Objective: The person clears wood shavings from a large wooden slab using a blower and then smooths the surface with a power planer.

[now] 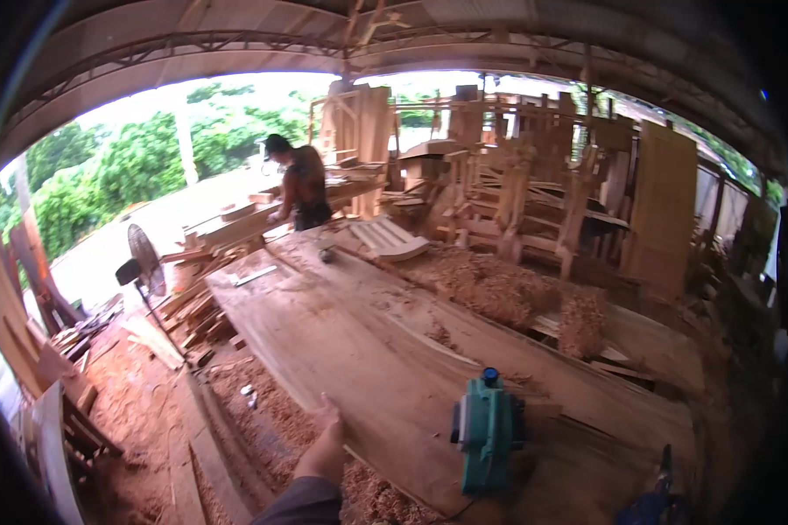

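A large wooden slab (341, 324) lies lengthwise before me, its surface strewn with light dust and shavings. My left hand (327, 430) is at its near left edge, closed round the edge as far as I can see; some fingers are hidden. A green electric planer (488, 433) with a dark blue knob stands on the slab to the right of that hand. My right hand is not in view. A dark blue object (655, 506) with a dark upright part is at the lower right, too dim to name.
A person (302, 184) bends over stacked timber beyond the slab. Wood shavings (499, 289) are heaped to the right, near wooden frames (521, 201) and a tall panel (661, 210). A standing fan (146, 260) and offcuts (203, 319) are on the left.
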`<state>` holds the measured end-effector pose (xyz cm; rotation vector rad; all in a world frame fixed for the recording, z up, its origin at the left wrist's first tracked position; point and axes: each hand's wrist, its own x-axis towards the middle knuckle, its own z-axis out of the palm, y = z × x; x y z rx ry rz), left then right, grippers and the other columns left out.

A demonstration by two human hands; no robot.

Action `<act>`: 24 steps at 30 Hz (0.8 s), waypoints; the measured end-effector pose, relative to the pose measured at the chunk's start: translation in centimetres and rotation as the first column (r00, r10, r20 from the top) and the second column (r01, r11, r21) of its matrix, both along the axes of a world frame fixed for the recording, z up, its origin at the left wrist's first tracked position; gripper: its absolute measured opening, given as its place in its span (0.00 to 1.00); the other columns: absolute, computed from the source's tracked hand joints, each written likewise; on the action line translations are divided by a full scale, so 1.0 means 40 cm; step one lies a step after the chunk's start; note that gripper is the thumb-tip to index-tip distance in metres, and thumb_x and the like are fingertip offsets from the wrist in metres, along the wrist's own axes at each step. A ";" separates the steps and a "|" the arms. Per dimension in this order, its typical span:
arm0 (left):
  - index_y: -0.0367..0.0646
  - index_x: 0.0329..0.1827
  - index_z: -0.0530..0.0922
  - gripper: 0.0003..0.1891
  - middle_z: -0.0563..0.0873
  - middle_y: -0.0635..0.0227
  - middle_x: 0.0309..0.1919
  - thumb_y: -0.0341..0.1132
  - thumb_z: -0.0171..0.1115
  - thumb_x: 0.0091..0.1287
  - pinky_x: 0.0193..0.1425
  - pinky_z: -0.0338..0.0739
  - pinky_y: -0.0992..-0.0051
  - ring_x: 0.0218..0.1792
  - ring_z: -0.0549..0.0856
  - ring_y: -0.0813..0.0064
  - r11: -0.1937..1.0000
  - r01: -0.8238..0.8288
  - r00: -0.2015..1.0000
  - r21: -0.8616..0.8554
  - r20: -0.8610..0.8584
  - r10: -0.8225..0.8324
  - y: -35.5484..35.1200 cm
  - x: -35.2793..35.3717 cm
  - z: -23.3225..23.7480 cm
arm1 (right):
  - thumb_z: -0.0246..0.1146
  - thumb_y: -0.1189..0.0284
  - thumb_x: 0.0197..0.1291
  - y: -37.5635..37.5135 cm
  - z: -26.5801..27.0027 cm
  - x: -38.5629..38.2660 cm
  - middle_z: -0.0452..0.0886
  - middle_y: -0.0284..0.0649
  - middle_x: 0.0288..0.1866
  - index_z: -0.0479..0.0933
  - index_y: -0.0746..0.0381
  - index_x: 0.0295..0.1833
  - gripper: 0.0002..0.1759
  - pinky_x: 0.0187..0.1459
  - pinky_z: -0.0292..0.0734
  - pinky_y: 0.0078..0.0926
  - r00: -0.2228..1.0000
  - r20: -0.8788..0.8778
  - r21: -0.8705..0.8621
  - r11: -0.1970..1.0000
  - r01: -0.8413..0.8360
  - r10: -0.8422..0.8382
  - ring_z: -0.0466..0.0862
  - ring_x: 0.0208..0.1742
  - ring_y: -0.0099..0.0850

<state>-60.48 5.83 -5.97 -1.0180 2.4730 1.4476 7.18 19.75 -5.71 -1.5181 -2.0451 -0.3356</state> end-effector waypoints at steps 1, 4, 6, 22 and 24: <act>0.39 0.84 0.51 0.59 0.78 0.38 0.67 0.76 0.59 0.63 0.74 0.68 0.46 0.68 0.78 0.40 0.999 0.004 1.000 -0.033 -0.001 -0.004 0.010 -0.016 -0.013 | 0.65 0.53 0.70 -0.005 0.039 -0.021 0.83 0.58 0.60 0.82 0.66 0.59 0.27 0.65 0.76 0.56 0.989 -0.130 -0.065 0.996 0.058 -0.066 0.80 0.63 0.58; 0.37 0.83 0.52 0.61 0.78 0.39 0.66 0.78 0.60 0.60 0.73 0.69 0.46 0.68 0.78 0.41 0.994 0.031 0.999 -0.105 -0.028 -0.034 -0.008 -0.025 -0.048 | 0.65 0.54 0.69 -0.012 0.023 -0.011 0.84 0.56 0.58 0.83 0.66 0.58 0.25 0.66 0.75 0.55 0.995 -0.048 0.061 0.994 0.095 -0.092 0.81 0.63 0.57; 0.36 0.78 0.57 0.59 0.79 0.40 0.66 0.76 0.64 0.58 0.72 0.71 0.47 0.67 0.79 0.41 0.993 0.016 0.999 -0.117 -0.044 -0.022 -0.007 -0.030 -0.052 | 0.66 0.56 0.69 -0.011 0.051 -0.029 0.85 0.56 0.57 0.83 0.66 0.56 0.24 0.66 0.75 0.55 0.989 -0.122 -0.003 0.996 0.088 -0.087 0.81 0.63 0.57; 0.35 0.78 0.57 0.62 0.80 0.38 0.64 0.78 0.66 0.56 0.69 0.76 0.51 0.65 0.81 0.41 0.984 0.050 0.997 -0.169 -0.051 -0.059 -0.019 -0.075 -0.121 | 0.67 0.66 0.67 -0.012 0.051 -0.030 0.86 0.56 0.54 0.84 0.68 0.53 0.17 0.62 0.80 0.49 0.992 -0.107 0.146 0.986 0.077 -0.061 0.85 0.57 0.52; 0.35 0.77 0.59 0.60 0.81 0.38 0.64 0.77 0.66 0.57 0.69 0.76 0.51 0.65 0.81 0.41 0.985 0.079 0.996 -0.155 -0.024 -0.084 -0.026 -0.070 -0.128 | 0.66 0.66 0.67 -0.017 0.038 -0.025 0.86 0.58 0.56 0.84 0.68 0.54 0.18 0.66 0.77 0.50 0.987 -0.140 0.065 0.994 0.089 -0.080 0.83 0.61 0.54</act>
